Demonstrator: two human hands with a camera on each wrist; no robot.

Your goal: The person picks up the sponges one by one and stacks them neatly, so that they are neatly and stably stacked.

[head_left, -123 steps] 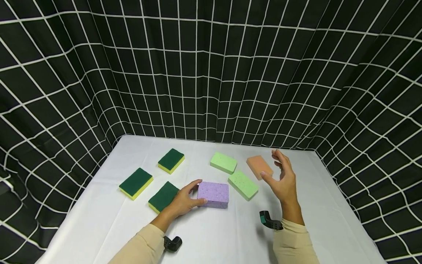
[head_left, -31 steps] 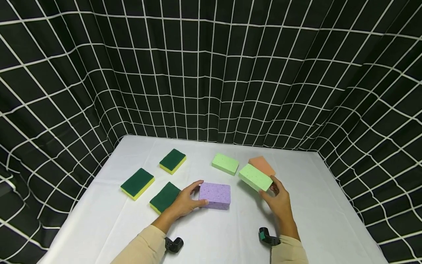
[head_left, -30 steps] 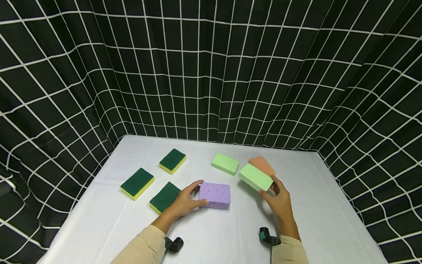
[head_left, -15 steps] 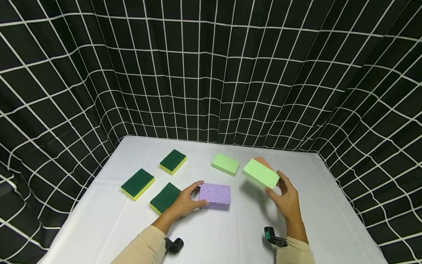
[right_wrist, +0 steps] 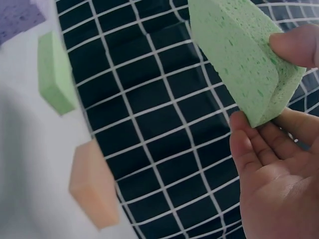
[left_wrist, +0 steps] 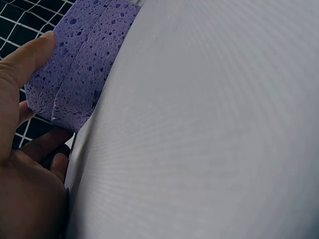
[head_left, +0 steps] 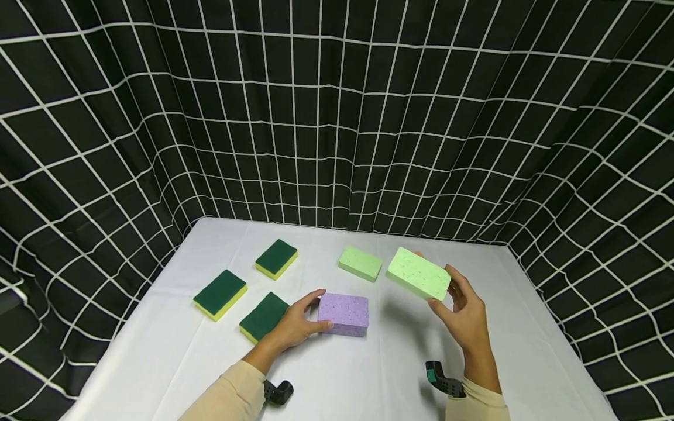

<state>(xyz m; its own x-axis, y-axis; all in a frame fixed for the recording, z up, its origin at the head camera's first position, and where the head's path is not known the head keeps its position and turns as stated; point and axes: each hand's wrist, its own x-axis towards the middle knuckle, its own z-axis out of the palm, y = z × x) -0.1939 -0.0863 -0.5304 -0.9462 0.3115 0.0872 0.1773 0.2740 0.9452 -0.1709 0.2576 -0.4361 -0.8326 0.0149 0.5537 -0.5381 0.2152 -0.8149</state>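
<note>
My left hand (head_left: pixel 295 323) grips the left end of a purple sponge (head_left: pixel 344 310) on the white table, thumb on the near side. In the left wrist view a line runs along the purple sponge (left_wrist: pixel 79 64); I cannot tell whether it is one piece or two stacked. My right hand (head_left: pixel 466 316) pinches a light green sponge (head_left: pixel 419 273) by its right end, thumb against fingers, and holds it tilted above the table. Its shadow falls below. An orange sponge, mostly hidden behind it in the head view, shows whole in the right wrist view (right_wrist: pixel 93 184).
A second light green sponge (head_left: pixel 360 263) lies at the back middle of the white table (head_left: pixel 337 380). On the left lie three green-and-yellow scouring sponges, one (head_left: pixel 276 259) at the back, one (head_left: pixel 220 294) leftmost, one (head_left: pixel 263 316) partly behind the left hand. A black gridded curtain (head_left: pixel 337 117) surrounds the table.
My right hand, earlier beside the orange sponge, took the nearer light green sponge off the table. It has since moved up and right with it. The left hand stays on the purple sponge.
</note>
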